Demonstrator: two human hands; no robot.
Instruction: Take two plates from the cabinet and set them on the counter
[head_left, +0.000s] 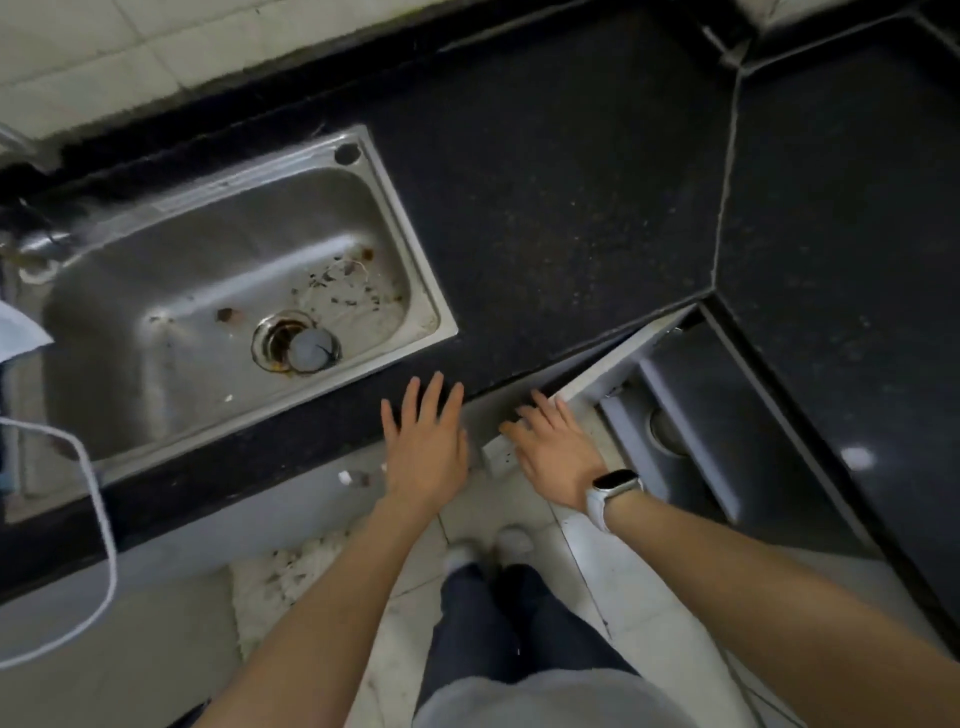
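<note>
I look down at a black speckled counter (545, 171). My left hand (426, 447) hovers flat with fingers spread over the counter's front edge and holds nothing. My right hand (553, 449), with a white watch on its wrist, rests on the top edge of a grey cabinet door (613, 358) that stands ajar below the counter. Its fingers lie over the door's edge. To the right of the door, the grey cabinet front (691, 415) under the corner counter shows a round fitting. No plates are in view.
A steel sink (223, 291) with a drain and some dirt is set into the counter on the left. A white cable (98, 499) loops at the left edge. The counter turns a corner at the right (841, 208). My feet stand on pale floor tiles (613, 582).
</note>
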